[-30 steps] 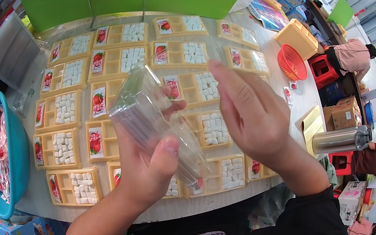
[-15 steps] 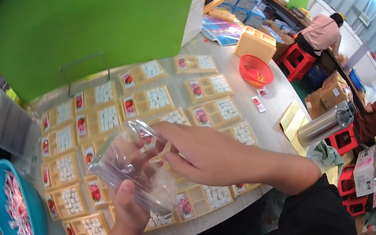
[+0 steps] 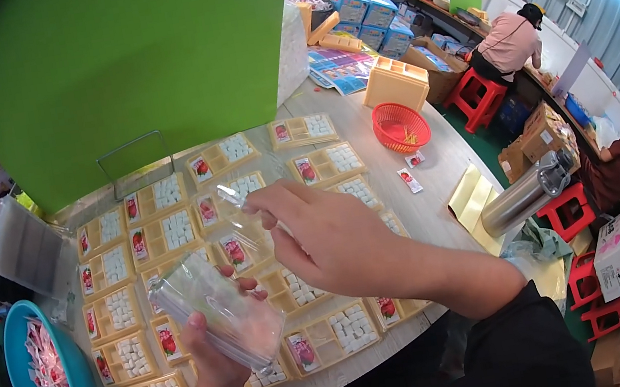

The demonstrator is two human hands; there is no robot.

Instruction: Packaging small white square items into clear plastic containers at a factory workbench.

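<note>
My left hand (image 3: 215, 350) grips a stack of clear plastic covers (image 3: 219, 309), tilted above the trays, its thumb on the near side and fingertips round the far edge. To the right and above it, my right hand (image 3: 333, 238) is closed, thumb and fingers pinched on a thin clear plastic cover (image 3: 231, 196); much of that cover is hard to make out against the trays. Beneath both hands lie rows of cream divided trays (image 3: 315, 355), each with small white blocks in one compartment and a red strawberry-printed packet in another. My hands and the stack hide some trays.
A turquoise basin (image 3: 83, 375) of red-and-white packets stands at the left. Rightward are a red basket (image 3: 403, 128), loose packets (image 3: 409, 181), a stack of cream trays (image 3: 396, 84) and a steel flask (image 3: 525, 196). A green panel (image 3: 128, 68) rises behind. Several people sit beyond.
My right hand has moved away from the stack, drawing clear plastic up with it. The left hand holds the stack, now tilted differently. The view has shifted slightly.
</note>
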